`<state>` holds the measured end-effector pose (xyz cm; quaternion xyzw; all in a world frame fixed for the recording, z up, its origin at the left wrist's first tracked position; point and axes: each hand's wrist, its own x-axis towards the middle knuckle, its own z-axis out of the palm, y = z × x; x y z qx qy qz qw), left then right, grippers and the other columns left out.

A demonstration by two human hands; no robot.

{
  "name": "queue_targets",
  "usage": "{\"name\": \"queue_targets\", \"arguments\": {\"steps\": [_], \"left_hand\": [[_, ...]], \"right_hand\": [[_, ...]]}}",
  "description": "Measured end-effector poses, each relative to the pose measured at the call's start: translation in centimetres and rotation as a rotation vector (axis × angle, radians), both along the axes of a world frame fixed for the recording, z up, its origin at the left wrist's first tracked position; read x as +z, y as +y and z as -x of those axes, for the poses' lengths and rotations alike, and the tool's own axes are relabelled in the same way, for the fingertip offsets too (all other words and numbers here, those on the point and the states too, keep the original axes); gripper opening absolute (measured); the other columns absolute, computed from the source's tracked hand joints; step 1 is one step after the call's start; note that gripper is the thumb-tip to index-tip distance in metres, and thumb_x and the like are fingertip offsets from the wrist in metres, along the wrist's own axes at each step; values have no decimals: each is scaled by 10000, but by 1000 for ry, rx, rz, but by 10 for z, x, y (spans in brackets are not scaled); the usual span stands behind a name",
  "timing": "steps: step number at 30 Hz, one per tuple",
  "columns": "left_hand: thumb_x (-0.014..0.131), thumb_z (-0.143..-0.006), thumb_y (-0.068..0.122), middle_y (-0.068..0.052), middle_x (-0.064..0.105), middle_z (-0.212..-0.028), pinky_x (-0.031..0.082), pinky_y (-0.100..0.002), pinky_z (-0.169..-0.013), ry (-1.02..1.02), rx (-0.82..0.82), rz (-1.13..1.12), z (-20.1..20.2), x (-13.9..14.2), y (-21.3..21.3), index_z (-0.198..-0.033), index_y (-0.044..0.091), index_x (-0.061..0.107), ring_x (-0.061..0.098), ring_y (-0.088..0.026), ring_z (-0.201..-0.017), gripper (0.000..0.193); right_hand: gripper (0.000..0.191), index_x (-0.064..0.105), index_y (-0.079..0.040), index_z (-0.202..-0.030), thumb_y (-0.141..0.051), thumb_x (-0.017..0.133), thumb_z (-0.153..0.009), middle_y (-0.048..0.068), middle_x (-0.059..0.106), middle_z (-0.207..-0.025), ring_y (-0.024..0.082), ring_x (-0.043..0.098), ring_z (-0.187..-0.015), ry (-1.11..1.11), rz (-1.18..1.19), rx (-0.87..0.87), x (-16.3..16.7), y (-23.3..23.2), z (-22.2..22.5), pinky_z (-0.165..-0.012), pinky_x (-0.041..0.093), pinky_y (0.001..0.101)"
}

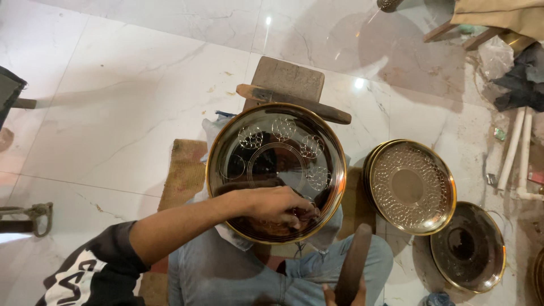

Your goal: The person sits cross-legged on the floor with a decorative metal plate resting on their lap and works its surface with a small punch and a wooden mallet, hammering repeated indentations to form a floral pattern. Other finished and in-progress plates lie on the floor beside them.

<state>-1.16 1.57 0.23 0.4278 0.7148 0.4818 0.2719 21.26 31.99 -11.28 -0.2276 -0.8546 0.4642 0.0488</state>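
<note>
Floor (pixel 113 85): pale marble tile, filling most of the frame and carrying everything.
Brass plate (pixel 276 170): centre of the frame, face up and tilted toward the wearer, far rim leaning on a wooden block (pixel 289 79), likely so the face meets the tool. It is round, with no long axis; engraved circles sit along its upper right.
Finished plates (pixel 411 187): right of centre, stacked, patterned all over; a plainer plate (pixel 469 246) lies at lower right, set aside within reach.
Left hand (pixel 277 205): lower centre, curled shut over the plate's near rim, seemingly pinching a small tool I cannot make out.
Right hand (pixel 343 293): bottom edge, mostly cut off, gripping a dark wooden mallet (pixel 354 260) that runs upward and slightly right.
</note>
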Motion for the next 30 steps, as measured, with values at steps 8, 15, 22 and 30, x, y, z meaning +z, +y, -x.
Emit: {"name": "queue_targets", "arguments": {"steps": [8,15,22,30], "left_hand": [[735,-897,201,-148,755,-1137,550,-426,-836,-1,-99,-25,1,-4,4,-1309,80,661,725,-336,-1002,436],[704,-905,189,-152,759,-1102,557,-427,-809,-80,-83,70,-1,-7,4,-1328,103,659,749,-316,-952,433],[765,-860,138,-197,739,-1079,544,-451,-826,4,230,-7,-19,-13,-8,-1263,39,674,710,-379,-974,425],[713,-850,58,-199,742,-1024,574,-414,-826,-34,809,-72,-61,-8,-10,-1225,-4,672,737,-360,-957,383]], "right_hand": [[1041,335,-143,-1585,-129,897,-710,210,753,-928,275,756,-782,-170,-60,-43,35,19,24,-772,609,406],[784,518,-66,-1405,-129,876,-710,183,769,-990,234,747,-870,-72,-152,155,36,18,41,-807,579,378],[807,461,-87,-1496,-129,829,-778,337,697,-1073,471,692,-925,-286,124,189,101,2,98,-782,573,526],[908,270,-364,-1588,-244,761,-833,159,650,-1208,413,676,-1040,-213,-652,988,196,-24,184,-862,547,520]]}}
